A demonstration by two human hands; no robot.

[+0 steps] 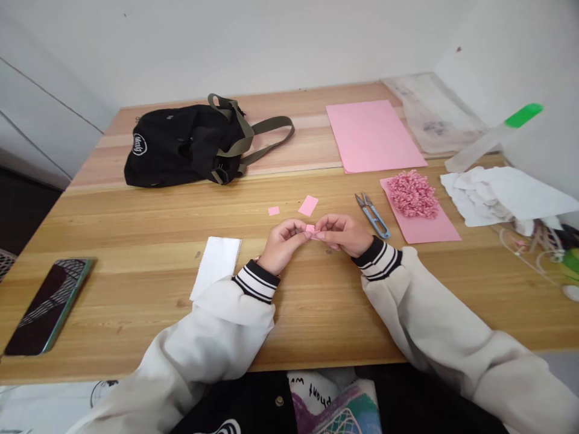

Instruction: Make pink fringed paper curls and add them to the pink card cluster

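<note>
Head view: I find the small pink piece [310, 228] up between the two hands, just nearer me than two loose pink cutouts [308, 205] [274, 211] on the table [316, 325]. The left hand [281, 241] pinches its left side between thumb and index finger; the right hand [346, 234] pinches its right side the same way. How the lower fingers curl behind, I cannot fully tell.

I judge it to be paper or thin foam: next to no weight, soft enough to bend under light pressure, easy to crease or tear. Slipping looks a smaller risk than crushing. I would take it by opposite edges, fingertip pads only, leaving the middle free, and pull very little. The blue-handled snips [377, 222] lie to the right, beside the pink card [427, 229] under the pink bunch [414, 194], well within the right hand's reach.
</note>
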